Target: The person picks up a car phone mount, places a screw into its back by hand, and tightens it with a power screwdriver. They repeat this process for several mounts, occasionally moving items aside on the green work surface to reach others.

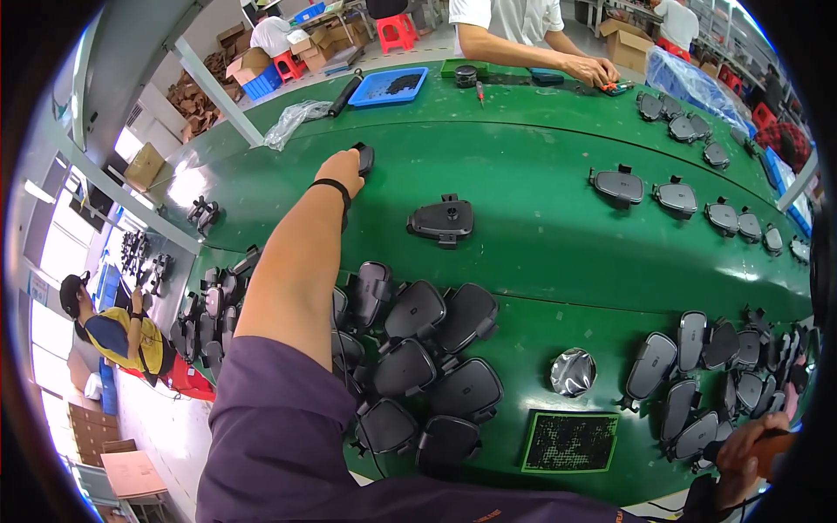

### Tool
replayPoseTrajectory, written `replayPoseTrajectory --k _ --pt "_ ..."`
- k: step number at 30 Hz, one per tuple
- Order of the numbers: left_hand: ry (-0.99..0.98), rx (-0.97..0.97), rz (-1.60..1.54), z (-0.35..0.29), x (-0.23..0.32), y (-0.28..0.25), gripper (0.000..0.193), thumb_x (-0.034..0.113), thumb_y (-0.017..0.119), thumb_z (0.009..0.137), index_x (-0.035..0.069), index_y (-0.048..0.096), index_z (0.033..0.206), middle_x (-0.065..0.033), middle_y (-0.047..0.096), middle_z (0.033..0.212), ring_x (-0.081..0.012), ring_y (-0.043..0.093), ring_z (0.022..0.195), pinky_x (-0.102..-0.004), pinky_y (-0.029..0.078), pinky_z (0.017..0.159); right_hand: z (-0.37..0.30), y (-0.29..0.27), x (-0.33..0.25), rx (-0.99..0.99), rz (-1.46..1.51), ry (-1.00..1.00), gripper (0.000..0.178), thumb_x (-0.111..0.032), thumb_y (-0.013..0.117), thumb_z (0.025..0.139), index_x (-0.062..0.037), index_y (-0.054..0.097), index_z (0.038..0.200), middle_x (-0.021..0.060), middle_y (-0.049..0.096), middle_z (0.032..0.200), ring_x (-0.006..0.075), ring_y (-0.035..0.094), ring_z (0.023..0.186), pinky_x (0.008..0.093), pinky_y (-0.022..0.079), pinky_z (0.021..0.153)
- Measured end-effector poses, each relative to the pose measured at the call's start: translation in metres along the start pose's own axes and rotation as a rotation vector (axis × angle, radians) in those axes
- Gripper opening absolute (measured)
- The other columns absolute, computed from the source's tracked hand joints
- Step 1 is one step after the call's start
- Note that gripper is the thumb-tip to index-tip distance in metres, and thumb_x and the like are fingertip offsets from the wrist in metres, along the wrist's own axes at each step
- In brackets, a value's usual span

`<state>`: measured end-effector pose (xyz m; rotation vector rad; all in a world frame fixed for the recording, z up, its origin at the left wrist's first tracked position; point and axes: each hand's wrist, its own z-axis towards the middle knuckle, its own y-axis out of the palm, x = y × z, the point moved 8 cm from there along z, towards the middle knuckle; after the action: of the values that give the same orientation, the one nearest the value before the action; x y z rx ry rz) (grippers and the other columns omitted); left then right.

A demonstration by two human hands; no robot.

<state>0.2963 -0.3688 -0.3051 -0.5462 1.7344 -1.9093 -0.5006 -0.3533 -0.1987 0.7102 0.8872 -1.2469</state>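
My left arm reaches out across the green table, and my left hand (pixel 339 171) is closed on a black phone holder (pixel 365 159), partly hidden by the fingers. Closer to me, another phone holder (pixel 442 220) lies face down with its clamp arms showing. At the lower right edge, my right hand (pixel 743 455) is wrapped round an orange-and-black handheld tool (pixel 771 455), cut off by the rim; it looks like a power screwdriver. Beside that hand lies a group of black phone holders (pixel 652 366). Below my left forearm is a heap of more phone holders (pixel 417 309).
A green-rimmed tray (pixel 526 453) of small black parts and a round foil-like dish (pixel 573 373) sit near me. Opposite, a co-worker's hands (pixel 593 71) handle small parts. A blue tray (pixel 421 84) stands at the far side. Several holders (pixel 618 185) line the right.
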Motion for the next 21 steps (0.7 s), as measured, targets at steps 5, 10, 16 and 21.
replayPoseTrajectory --k 5,10,16,21 --pt "0.14 -0.013 -0.025 -0.011 0.007 -0.02 0.028 0.013 0.078 0.074 0.004 0.063 0.097 -0.0198 0.069 0.094 -0.0386 0.067 0.095 -0.0467 0.054 0.083 0.003 0.024 -0.011 -0.027 0.008 -0.003 0.062 -0.035 0.076 0.086 -0.0009 0.038 0.121 0.0013 0.046 0.07 0.0102 0.045 0.05 0.0217 0.04 0.042" --pt "0.266 -0.054 -0.068 -0.042 0.018 -0.047 0.027 0.014 0.082 0.067 0.003 0.064 0.084 -0.0196 0.069 0.085 -0.039 0.067 0.086 -0.045 0.053 0.077 -0.003 0.017 -0.023 -0.061 0.064 0.025 0.058 -0.034 0.077 0.084 -0.0017 0.041 0.115 0.0033 0.049 0.068 0.0125 0.048 0.05 0.025 0.045 0.045" --pt "0.397 -0.083 -0.199 -0.095 0.055 -0.122 0.026 0.01 0.081 0.067 0.002 0.062 0.082 -0.0161 0.067 0.078 -0.0288 0.067 0.076 -0.0404 0.052 0.066 0.0 0.027 -0.023 -0.203 0.231 -0.026 0.066 -0.03 0.083 0.08 -0.0018 0.042 0.123 0.0034 0.052 0.069 0.0153 0.055 0.052 0.0281 0.05 0.048" --pt "0.603 0.049 -0.265 -0.17 0.107 -0.22 0.021 0.002 0.075 0.073 0.001 0.058 0.084 -0.0059 0.059 0.071 -0.0159 0.059 0.067 -0.0306 0.049 0.061 0.009 0.041 -0.024 -0.625 0.637 -0.102 0.081 -0.026 0.093 0.07 -0.0012 0.048 0.133 0.0101 0.061 0.084 0.0229 0.067 0.066 0.0374 0.059 0.062"
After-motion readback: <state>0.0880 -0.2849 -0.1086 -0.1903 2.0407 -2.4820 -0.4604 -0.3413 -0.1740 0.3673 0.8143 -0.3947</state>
